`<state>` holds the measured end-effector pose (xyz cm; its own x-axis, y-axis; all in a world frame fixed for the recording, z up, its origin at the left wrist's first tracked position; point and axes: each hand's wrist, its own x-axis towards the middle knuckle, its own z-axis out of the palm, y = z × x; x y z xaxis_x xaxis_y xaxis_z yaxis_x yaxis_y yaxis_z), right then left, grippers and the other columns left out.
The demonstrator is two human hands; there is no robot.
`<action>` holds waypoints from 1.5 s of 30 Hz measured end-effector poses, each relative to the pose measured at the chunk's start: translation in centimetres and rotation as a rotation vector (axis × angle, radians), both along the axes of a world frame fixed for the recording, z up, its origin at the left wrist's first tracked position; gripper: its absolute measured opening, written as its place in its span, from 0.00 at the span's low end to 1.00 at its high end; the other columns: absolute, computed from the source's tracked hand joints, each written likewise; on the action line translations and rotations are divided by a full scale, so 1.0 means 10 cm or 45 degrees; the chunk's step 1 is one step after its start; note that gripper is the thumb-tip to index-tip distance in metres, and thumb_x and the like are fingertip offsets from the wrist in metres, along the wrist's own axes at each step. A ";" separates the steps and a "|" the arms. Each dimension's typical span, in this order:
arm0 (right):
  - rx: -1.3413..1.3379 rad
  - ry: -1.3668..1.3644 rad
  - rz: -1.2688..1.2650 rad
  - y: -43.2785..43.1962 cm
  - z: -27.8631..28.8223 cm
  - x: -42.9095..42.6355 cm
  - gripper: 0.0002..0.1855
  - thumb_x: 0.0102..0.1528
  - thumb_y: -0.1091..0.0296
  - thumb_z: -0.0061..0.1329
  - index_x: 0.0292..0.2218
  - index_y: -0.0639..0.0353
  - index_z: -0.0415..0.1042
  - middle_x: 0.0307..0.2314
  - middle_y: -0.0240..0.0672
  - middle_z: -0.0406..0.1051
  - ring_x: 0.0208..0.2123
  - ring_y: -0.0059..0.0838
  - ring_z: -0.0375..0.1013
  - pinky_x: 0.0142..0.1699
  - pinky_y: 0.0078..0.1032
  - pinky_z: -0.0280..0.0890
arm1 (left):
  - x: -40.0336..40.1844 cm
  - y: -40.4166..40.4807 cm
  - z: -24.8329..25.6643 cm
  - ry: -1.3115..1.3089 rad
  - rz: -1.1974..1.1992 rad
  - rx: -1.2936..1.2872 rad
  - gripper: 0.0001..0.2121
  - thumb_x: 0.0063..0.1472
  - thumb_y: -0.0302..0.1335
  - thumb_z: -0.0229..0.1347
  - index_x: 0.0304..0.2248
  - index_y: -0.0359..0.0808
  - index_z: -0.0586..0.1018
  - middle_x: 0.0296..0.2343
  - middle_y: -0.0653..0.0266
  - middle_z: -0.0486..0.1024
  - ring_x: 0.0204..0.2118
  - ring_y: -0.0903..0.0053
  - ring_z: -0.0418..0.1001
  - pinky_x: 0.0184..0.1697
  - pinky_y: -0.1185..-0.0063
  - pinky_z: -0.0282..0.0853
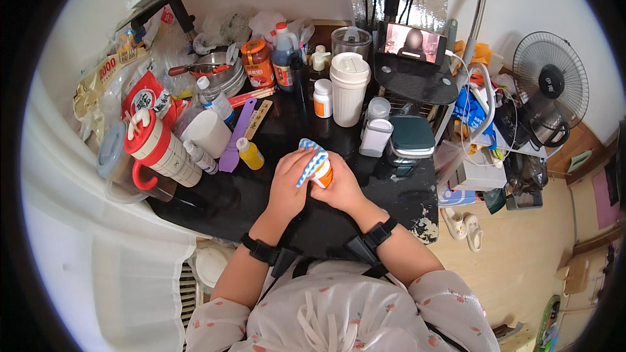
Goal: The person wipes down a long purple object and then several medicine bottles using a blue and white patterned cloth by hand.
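Over the near middle of the black table [337, 227], my right hand [345, 183] is closed around a small white bottle with an orange label [323, 176]. My left hand [288, 183] presses a blue-and-white patterned cloth [313, 161] against the bottle's upper part. The cloth and fingers hide the bottle's top. To the left of my hands stand a small yellow bottle [251, 154] and a purple plastic spoon [237, 142]. Beyond them are a similar white bottle with an orange label [323, 99] and a white lidded tumbler [349, 90].
A red-lidded cup [164, 149], a clear pitcher [115, 161] and a white cup [209, 129] crowd the left. Behind are metal bowls [225, 73] and sauce jars [257, 64]. At right stand a green-lidded container [412, 137], a white-capped container [376, 137] and a phone [412, 43] on a stand.
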<state>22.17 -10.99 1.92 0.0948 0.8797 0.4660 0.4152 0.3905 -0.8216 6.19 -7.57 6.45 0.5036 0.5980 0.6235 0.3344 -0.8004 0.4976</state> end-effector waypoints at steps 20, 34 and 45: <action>-0.022 0.425 0.141 0.05 -0.08 0.02 0.35 0.42 0.74 0.60 0.51 0.62 0.60 0.41 0.39 0.69 0.44 0.31 0.71 0.52 0.27 0.64 | -0.15 -0.13 -0.05 -0.485 0.246 -0.019 0.11 0.45 0.13 0.59 0.29 0.35 0.79 0.29 0.62 0.78 0.33 0.71 0.75 0.40 0.78 0.70; 0.005 0.475 0.088 0.09 -0.13 0.02 0.40 0.44 0.71 0.63 0.54 0.65 0.54 0.43 0.39 0.66 0.47 0.27 0.67 0.53 0.26 0.62 | -0.53 0.34 -0.27 -0.404 1.054 -0.030 0.37 0.44 0.31 0.71 0.51 0.30 0.64 0.47 0.52 0.69 0.47 0.63 0.71 0.51 0.74 0.66; -0.031 0.295 0.049 0.08 -0.07 0.06 0.40 0.45 0.68 0.63 0.53 0.64 0.55 0.40 0.39 0.70 0.43 0.29 0.71 0.50 0.27 0.65 | -0.81 0.31 -0.29 -0.424 1.245 -0.303 0.25 0.49 0.29 0.63 0.47 0.35 0.71 0.41 0.54 0.74 0.44 0.60 0.74 0.46 0.71 0.69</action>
